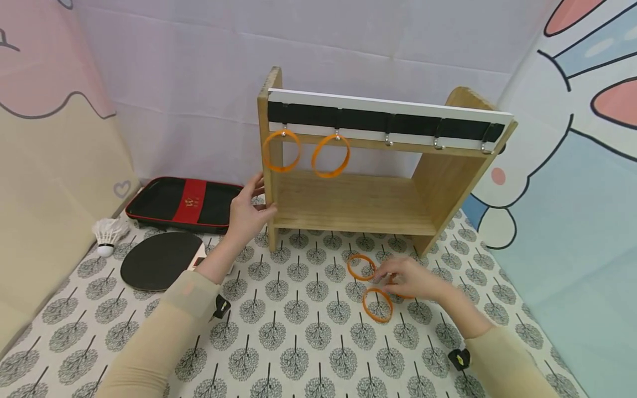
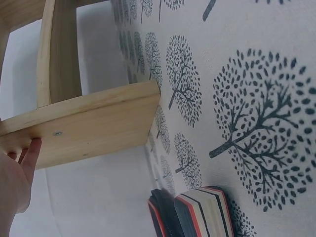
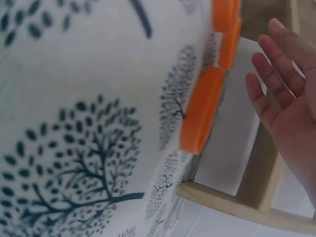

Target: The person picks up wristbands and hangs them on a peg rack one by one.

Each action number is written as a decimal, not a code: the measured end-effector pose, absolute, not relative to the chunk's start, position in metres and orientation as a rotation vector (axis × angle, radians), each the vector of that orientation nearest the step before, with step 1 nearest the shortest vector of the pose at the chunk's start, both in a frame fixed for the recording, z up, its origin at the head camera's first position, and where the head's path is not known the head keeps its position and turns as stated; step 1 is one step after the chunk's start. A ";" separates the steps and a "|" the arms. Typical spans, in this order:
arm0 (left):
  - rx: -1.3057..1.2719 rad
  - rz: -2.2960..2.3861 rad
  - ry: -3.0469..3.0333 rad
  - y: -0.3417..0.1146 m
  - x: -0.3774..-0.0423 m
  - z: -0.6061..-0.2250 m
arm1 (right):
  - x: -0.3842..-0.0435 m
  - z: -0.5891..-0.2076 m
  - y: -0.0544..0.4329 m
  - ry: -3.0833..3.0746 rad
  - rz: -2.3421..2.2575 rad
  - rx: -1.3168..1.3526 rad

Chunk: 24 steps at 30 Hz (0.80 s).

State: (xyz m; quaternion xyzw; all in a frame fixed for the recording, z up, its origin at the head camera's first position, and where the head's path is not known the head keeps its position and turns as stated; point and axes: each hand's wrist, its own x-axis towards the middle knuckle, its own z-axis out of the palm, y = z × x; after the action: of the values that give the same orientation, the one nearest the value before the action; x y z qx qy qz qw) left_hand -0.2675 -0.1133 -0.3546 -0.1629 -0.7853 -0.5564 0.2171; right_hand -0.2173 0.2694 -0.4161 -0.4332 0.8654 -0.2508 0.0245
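Right hand (image 3: 295,104) beside thin, smooth orange rings (image 3: 202,109)

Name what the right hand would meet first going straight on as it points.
Probably the loose orange ring nearest the shelf, just ahead of the right hand; height is unclear, so it might pass above.

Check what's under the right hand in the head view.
Part of an orange ring shows beneath the right hand, on the tree-print cloth; the rest of it is covered.
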 end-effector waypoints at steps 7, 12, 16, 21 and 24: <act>-0.460 -1.536 -2.177 -0.114 -0.268 -0.355 | -0.221 -0.425 0.262 2.598 -0.689 -1.253; -0.458 -1.560 -2.160 -0.114 -0.268 -0.355 | -0.222 -0.428 0.257 2.576 -0.656 -1.207; -0.454 -1.561 -2.161 -0.115 -0.268 -0.355 | -0.223 -0.432 0.254 2.572 -0.654 -1.225; -0.469 -1.539 -2.169 -0.114 -0.267 -0.355 | -0.225 -0.436 0.253 2.570 -0.668 -1.181; -0.480 -1.541 -2.161 -0.114 -0.266 -0.355 | -0.226 -0.436 0.252 2.565 -0.684 -1.163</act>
State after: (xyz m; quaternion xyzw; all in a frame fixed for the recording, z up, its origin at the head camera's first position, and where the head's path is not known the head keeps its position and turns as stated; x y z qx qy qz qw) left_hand -0.2664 -0.1138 -0.3546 -0.1736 -0.7816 -0.5573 0.2201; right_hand -0.2258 0.2524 -0.4362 -0.3984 0.8785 -0.2341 0.1212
